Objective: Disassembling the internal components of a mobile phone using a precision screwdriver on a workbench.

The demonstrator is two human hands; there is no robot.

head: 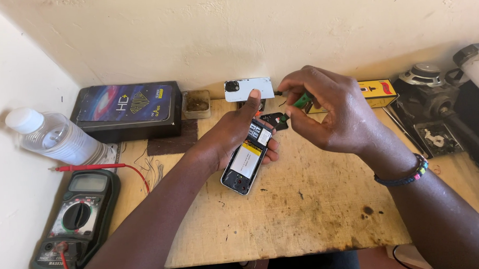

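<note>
Head view: left hand [234, 134] grips opened phone [247, 163], battery exposed; right hand [329, 113] pinches green screwdriver [302, 100].

Stained wooden bench [305, 201] with multimeter [78, 217], bottle [54, 136], dark box [126, 109], yellow box [378, 91].

Flat black box [126, 109] with a swirling purple-blue lid sits at the back of the bench [306, 211], well left of the left grip [239, 134]. Inside that grip's opened phone [249, 159], a white-and-yellow label [247, 159]. Just behind the right grip [329, 113], a yellow carton [378, 91]. Far left, the meter's grey screen [89, 183].
</note>
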